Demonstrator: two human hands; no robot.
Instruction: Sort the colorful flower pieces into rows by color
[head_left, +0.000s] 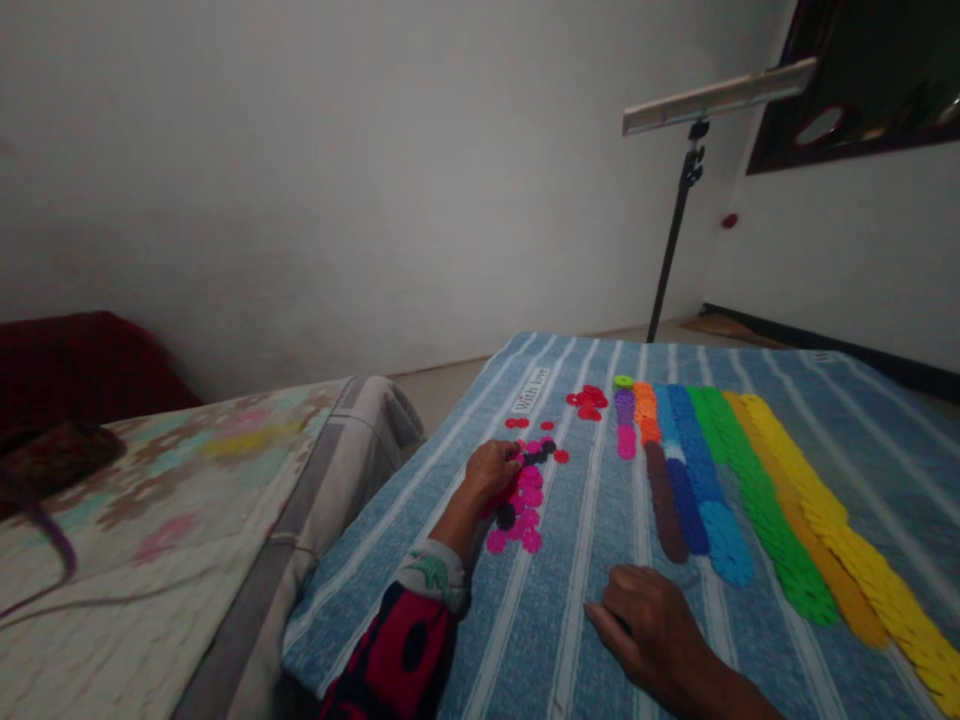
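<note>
My left hand (pixel 491 470) reaches into a loose heap of pink, red and dark discs (pixel 527 495) on the blue striped cloth (pixel 562 600); its fingers curl closed on the heap, and what they hold is hidden. My right hand (pixel 649 615) rests on the cloth, fingers curled down, just below a brown row of discs (pixel 666 500). To the right lie sorted rows: purple and pink (pixel 625 420), orange (pixel 646 412), blue (pixel 701 490), green (pixel 757 500), yellow (pixel 855 530). A small red pile (pixel 589 400) sits further off.
A patterned mattress (pixel 150 520) lies to the left, with a dark red cushion (pixel 82 365) behind it. A stand with a light bar (pixel 686 180) rises beyond the cloth against the white wall. A dark window frame (pixel 862 80) is at the top right.
</note>
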